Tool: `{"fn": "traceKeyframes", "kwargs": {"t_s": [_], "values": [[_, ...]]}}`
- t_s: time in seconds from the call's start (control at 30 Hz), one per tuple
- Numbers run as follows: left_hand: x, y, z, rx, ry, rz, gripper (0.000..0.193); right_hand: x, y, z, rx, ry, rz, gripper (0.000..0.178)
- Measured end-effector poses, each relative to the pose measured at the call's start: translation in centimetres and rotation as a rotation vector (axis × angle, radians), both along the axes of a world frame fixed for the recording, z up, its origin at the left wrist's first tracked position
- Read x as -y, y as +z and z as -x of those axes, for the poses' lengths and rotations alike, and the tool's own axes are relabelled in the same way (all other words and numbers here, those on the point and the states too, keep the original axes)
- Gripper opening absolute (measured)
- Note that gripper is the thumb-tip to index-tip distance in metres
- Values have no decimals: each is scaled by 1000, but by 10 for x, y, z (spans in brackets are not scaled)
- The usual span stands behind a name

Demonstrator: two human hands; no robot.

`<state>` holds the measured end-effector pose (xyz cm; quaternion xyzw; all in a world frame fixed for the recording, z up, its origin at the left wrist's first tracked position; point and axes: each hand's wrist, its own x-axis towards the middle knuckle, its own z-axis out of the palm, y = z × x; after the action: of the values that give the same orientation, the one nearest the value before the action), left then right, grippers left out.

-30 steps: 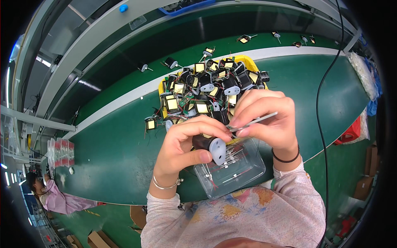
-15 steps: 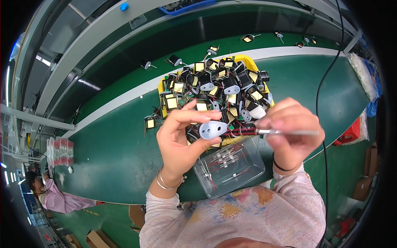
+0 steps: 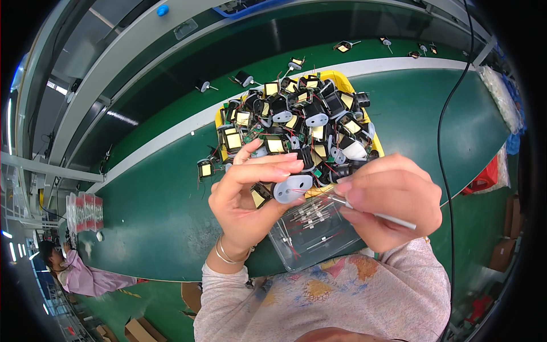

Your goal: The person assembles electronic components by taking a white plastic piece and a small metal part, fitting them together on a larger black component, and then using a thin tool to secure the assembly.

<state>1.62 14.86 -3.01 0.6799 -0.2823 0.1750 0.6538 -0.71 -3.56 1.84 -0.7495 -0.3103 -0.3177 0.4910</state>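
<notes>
My left hand (image 3: 242, 199) is closed around a small black part with a grey teardrop-shaped cap (image 3: 293, 188); the cap has small holes and faces me. My right hand (image 3: 393, 196) pinches a thin white rod (image 3: 396, 220) just to the right of the cap. Fine reddish wires (image 3: 317, 192) run between the cap and the right fingertips; where they end is too fine to make out. Under both hands lies a clear plastic tray (image 3: 285, 256) with several thin white pieces with wire leads. Behind them stands a yellow bin (image 3: 376, 145) heaped with similar black parts.
Several capped parts (image 3: 245, 78) lie along the far green ledge. A black cable (image 3: 444, 125) hangs down on the right. Clear boxes (image 3: 84, 212) stand at the table's left, near another person (image 3: 85, 273). Plastic bags (image 3: 501, 100) sit at the far right edge.
My right hand has moved slightly down, and the white rod now tilts down to the right instead of lying level. The grey cap has shifted slightly down and turned in my left hand.
</notes>
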Motion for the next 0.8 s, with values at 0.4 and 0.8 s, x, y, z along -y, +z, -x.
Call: {"fn": "traceKeyframes", "kwargs": {"t_s": [0.4, 0.8], "values": [[1, 3, 2, 52, 67, -66, 37, 0, -1, 3, 202, 75, 59, 27], [-1, 2, 3, 39, 34, -44, 37, 5, 3, -3, 20, 40, 29, 25]]}}
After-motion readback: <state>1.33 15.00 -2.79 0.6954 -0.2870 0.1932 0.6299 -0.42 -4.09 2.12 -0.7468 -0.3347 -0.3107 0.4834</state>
